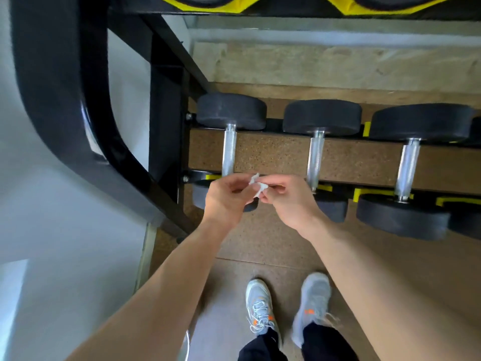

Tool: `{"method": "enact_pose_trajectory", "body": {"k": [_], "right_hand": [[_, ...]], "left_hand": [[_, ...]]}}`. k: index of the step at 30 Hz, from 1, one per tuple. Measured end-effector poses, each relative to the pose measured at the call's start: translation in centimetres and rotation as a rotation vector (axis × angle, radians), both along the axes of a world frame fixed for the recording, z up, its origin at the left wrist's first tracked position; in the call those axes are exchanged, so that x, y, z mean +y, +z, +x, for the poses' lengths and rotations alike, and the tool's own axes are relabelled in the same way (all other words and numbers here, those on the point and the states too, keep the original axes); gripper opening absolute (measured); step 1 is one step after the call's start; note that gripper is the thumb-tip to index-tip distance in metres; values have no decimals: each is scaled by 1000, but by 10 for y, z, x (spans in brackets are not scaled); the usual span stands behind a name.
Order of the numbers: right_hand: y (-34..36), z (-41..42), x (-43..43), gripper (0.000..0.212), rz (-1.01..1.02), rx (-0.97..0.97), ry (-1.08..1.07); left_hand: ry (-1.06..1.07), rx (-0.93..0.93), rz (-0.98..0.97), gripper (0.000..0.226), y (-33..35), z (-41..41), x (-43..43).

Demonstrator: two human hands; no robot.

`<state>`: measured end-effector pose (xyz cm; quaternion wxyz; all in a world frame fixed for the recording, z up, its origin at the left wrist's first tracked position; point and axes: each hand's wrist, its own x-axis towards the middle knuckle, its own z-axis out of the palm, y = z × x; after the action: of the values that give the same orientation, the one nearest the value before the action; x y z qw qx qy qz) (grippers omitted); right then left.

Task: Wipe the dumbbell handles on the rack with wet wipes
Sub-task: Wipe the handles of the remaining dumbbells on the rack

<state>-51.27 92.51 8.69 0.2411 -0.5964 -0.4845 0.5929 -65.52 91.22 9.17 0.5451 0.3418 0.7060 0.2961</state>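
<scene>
Left hand and right hand each pinch-grip the crumpled wet wipe at the left end of the rack. Spread it flat before wrapping the leftmost handle

Nothing here can be read, neither word, number nor brand mark. The black dumbbell heads on the rack show plain dark faces, and the yellow cradles along the rack's front rail are flat colour. The orange patches on the grey shoes, well below the rack, are too small and blurred to make out as lettering or a logo.
</scene>
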Motion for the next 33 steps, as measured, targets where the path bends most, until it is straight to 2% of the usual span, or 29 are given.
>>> {"method": "enact_pose_trajectory", "body": {"k": [3, 6, 8, 12, 15, 19, 22, 29, 33], "right_hand": [[-9, -18, 4, 37, -11, -59, -39], [-27, -34, 16, 27, 14, -257, -97], [-42, -44, 25, 28, 41, -348, -120], [-82, -70, 35, 21, 12, -386, -226], [-106, -83, 30, 21, 23, -418, -303], [-118, -85, 25, 23, 30, -244, -434], [-124, -85, 25, 28, 81, -214, -434], [-127, -88, 25, 25, 125, -246, -469], [-128, -87, 25, 27, 117, -270, -472]], "left_hand": [[50, 112, 1, 5, -1, -17, 8], [79, 254, 7, 16, -15, -32, 28], [85, 337, 7, 8, -26, -42, 45], [75, 461, -1, 17, -52, -58, 77], [146, 477, 40, 18, -70, -60, 95], [189, 417, 91, 14, -85, -56, 109], [178, 377, 97, 12, -91, -52, 104], [-27, 353, 77, 8, -87, -68, 98], [-4, 340, 158, 7, -89, -66, 110]]}}
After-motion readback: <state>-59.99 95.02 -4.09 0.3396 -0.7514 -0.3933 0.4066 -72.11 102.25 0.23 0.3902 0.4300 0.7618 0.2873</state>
